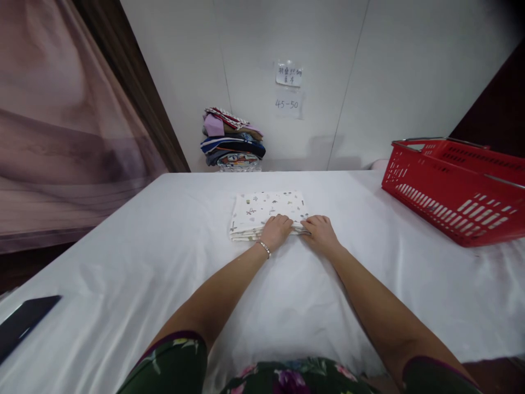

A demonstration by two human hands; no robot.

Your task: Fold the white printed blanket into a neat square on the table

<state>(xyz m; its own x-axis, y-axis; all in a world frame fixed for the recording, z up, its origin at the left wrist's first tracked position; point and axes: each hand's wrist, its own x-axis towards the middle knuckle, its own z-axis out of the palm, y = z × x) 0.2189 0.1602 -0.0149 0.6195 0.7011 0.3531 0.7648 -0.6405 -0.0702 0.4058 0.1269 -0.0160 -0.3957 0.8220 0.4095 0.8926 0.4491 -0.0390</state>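
A folded white cloth (266,210) with small printed motifs lies in the middle of the white-covered table (123,262). My left hand (275,230), a bracelet on its wrist, has its fingers curled over the cloth's near edge. Beside it, my right hand (320,231) grips the same near edge at the right corner, fingers closed on the fabric. The two hands almost touch each other.
A red plastic basket (455,189) stands at the table's right side. A stack of folded clothes (232,139) sits behind the table's far edge against the white wall, under two paper notes (289,87). A dark flat object (24,323) lies at the near left.
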